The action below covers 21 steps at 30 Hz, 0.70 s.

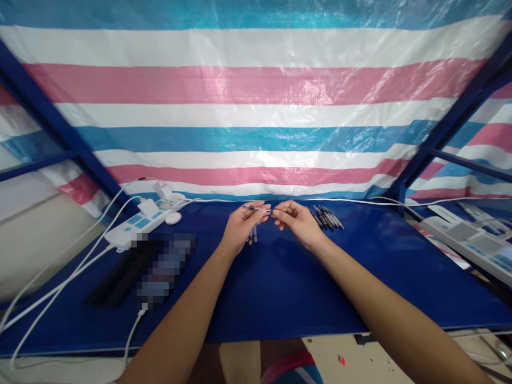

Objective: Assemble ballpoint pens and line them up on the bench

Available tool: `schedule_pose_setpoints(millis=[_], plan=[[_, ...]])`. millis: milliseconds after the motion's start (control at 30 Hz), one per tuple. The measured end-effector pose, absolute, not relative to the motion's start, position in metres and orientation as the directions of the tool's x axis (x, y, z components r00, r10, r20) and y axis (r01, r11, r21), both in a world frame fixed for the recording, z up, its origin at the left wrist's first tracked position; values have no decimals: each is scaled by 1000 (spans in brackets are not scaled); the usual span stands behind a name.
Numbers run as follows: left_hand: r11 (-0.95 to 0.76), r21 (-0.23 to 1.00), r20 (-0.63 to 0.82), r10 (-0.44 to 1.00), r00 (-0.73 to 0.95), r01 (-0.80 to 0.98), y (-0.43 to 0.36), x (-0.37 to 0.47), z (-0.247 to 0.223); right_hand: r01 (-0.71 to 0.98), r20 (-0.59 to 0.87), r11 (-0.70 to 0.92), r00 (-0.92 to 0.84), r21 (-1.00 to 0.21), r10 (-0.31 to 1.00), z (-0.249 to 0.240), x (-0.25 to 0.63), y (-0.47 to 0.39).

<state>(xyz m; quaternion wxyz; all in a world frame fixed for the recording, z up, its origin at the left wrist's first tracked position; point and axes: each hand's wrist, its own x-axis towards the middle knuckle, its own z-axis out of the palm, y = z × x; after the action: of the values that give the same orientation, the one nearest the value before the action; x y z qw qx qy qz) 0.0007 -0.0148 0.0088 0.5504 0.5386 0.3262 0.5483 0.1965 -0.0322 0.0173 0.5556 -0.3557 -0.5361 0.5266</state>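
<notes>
My left hand point(248, 221) is closed around a slim pen point(253, 207), which lies nearly level and points to the right. Close by on the right, the fingertips of my right hand point(294, 220) pinch together at the pen's end; whatever small part they may hold is too small to make out. Partly behind my left hand, a few pens point(253, 236) lie on the blue table point(288, 288). Beyond my right hand a row of several grey and black pens point(328, 217) lies side by side, partly covered by the hand.
At the left stand a white power strip point(138, 225) with plugs and cables, a white round object point(173, 218), a black case point(124, 274) and a blurred-out device point(166, 269). Another power strip point(476, 242) lies right. Striped sheeting point(256, 117) hangs behind, between blue posts.
</notes>
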Motion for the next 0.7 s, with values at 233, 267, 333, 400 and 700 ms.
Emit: schedule_pose_setpoints(millis=[233, 267, 333, 400, 700], plan=[[-176, 958, 218, 959, 178, -227, -13, -1, 6, -205, 196, 162, -159, -965, 968, 20, 197, -34], [-178, 958, 222, 957, 185, -227, -13, -1, 6, -202, 172, 137, -166, -970, 971, 20, 197, -34], [-176, 958, 223, 952, 208, -225, -14, 0, 6, -193, 127, 90, -185, -977, 974, 19, 197, -34], [-164, 960, 216, 949, 228, -228, -15, 1, 6, -194, 121, 83, -195, -977, 973, 18, 197, -33], [-190, 948, 235, 959, 160, -255, -14, 4, 5, -194, 270, 241, -135, -951, 954, 14, 197, -29]])
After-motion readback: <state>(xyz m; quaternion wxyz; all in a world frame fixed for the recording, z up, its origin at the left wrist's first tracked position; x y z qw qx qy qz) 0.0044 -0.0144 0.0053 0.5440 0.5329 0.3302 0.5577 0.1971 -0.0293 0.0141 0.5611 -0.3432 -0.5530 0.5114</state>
